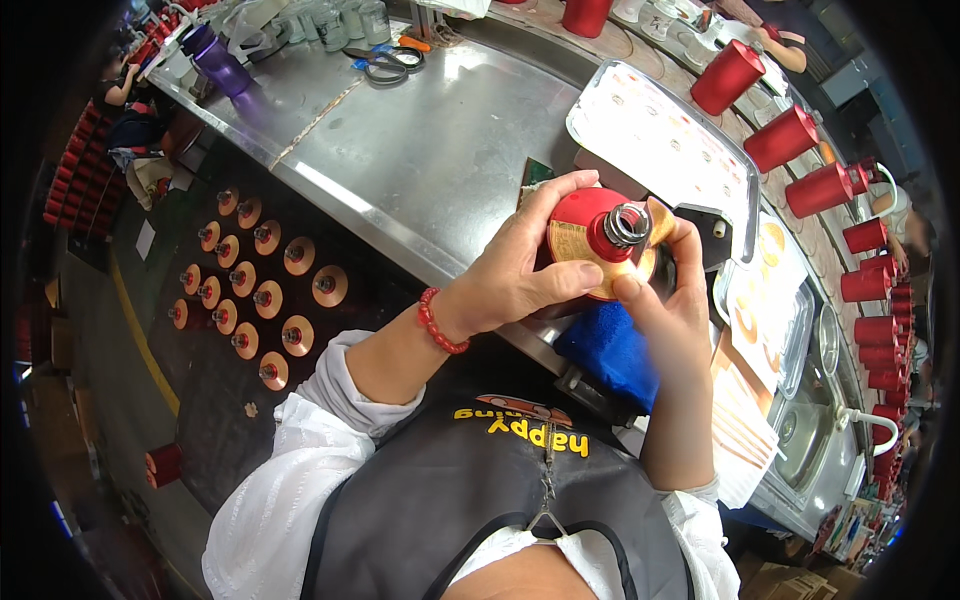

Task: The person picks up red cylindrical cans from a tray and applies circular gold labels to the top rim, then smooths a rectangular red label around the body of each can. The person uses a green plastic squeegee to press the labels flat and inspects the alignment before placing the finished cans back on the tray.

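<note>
A red bottle [580, 208] with a clear threaded glass mouth stands tilted toward me between my hands, at the edge of the steel table. A gold label [572, 243] curves round its sloping shoulder, with one end lifted as a flap on the right. My left hand [515, 265] grips the bottle's left side, its thumb pressed on the label. On the other side my right hand [675, 305] has its thumb on the label's lower edge and its fingers at the raised flap. The bottle's lower body is mostly hidden by my hands.
Scissors [390, 65], a purple bottle [217, 62] and glass jars [335, 22] are at the back left. A white sheet in a tray [660, 125] lies beyond my hands, a blue cloth [610, 350] below them. Red bottles [780, 138] line the conveyor; several gold-shouldered bottles [298, 256] stand left.
</note>
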Demonstrator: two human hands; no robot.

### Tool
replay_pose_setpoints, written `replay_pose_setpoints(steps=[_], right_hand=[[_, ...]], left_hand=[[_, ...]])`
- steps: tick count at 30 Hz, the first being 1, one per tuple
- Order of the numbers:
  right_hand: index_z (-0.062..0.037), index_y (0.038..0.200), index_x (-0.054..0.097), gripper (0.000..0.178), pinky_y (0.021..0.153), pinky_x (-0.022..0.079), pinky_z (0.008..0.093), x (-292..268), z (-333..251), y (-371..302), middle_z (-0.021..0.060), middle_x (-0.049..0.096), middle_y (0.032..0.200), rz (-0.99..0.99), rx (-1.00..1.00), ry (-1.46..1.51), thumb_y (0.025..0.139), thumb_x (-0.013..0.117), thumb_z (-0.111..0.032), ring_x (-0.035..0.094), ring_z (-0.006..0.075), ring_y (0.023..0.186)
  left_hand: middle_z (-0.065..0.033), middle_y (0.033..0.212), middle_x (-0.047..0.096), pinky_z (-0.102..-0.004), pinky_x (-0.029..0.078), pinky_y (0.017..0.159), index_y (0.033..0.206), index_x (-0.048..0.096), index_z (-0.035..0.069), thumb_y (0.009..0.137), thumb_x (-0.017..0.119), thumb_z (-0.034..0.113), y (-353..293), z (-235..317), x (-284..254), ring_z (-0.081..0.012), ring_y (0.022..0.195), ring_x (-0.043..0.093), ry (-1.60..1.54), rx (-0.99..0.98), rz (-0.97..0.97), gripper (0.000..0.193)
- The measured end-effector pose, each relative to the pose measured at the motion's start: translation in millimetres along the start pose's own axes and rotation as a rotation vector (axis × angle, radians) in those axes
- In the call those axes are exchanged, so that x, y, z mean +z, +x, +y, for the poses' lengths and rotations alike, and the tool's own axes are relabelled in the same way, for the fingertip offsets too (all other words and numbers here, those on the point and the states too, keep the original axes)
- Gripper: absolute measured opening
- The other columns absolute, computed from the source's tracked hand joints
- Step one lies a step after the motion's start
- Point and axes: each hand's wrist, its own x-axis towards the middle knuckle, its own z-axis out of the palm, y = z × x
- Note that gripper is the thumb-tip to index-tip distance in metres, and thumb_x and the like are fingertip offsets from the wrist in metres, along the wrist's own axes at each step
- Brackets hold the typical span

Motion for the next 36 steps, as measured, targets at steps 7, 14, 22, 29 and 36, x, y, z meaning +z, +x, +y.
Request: replay_pose_setpoints(steps=[7, 14, 22, 29, 36], right_hand=[[0.0003, 0.133, 0.047, 0.064, 0.104, 0.042, 0.0324, 0.3, 2.9, 0.9, 0.0090, 0.058, 0.123, 0.021, 0.031, 0.064, 0.084, 0.080, -0.023, 0.055, 0.0175, 0.118], [0.0000, 0.133, 0.047, 0.066, 0.104, 0.042, 0.0326, 1.5, 3.7, 2.8, 0.0089, 0.057, 0.123, 0.012, 0.055, 0.082, 0.084, 0.081, -0.027, 0.055, 0.0173, 0.117], [-0.0003, 0.133, 0.047, 0.064, 0.102, 0.043, 0.0318, 1.0, 3.9, 1.4, 0.0082, 0.057, 0.122, 0.013, 0.040, 0.049, 0.086, 0.081, -0.028, 0.055, 0.0162, 0.116], [-0.0008, 0.129, 0.050, 0.044, 0.107, 0.038, 0.0334, -1.2, -2.3, 2.7, 0.0098, 0.057, 0.130, 0.008, 0.090, 0.056, 0.096, 0.068, -0.024, 0.051, 0.0164, 0.121], [-0.0010, 0.128, 0.050, 0.040, 0.108, 0.036, 0.0335, -3.3, 2.1, 1.7, 0.0103, 0.057, 0.131, 0.005, 0.118, 0.183, 0.097, 0.065, -0.020, 0.050, 0.0167, 0.122]], left_hand=[[-0.0132, 0.133, 0.056, -0.0320, 0.041, 0.108, 0.149, 0.034, -0.005, 0.099, 0.051, 0.020, 3.6, 11.7, -4.5, -0.0172, 0.125, 0.053, -0.270, -0.102, -0.013, 0.058], [-0.0160, 0.135, 0.059, -0.0355, 0.038, 0.112, 0.146, 0.039, -0.007, 0.095, 0.046, 0.025, 6.4, 14.7, -0.8, -0.0227, 0.129, 0.054, -0.167, -0.134, 0.051, 0.060], [-0.0154, 0.137, 0.057, -0.0354, 0.038, 0.113, 0.148, 0.036, -0.007, 0.096, 0.049, 0.026, 2.0, 8.0, 1.7, -0.0216, 0.129, 0.054, -0.154, -0.055, 0.059, 0.063], [-0.0145, 0.140, 0.055, -0.0357, 0.038, 0.113, 0.151, 0.033, -0.002, 0.094, 0.055, 0.027, 1.8, -0.3, -3.8, -0.0205, 0.130, 0.053, -0.078, -0.058, 0.037, 0.068], [-0.0151, 0.139, 0.054, -0.0397, 0.035, 0.114, 0.146, 0.039, -0.003, 0.097, 0.058, 0.030, -5.6, -4.8, 2.8, -0.0241, 0.130, 0.051, 0.134, 0.127, 0.173, 0.062]])
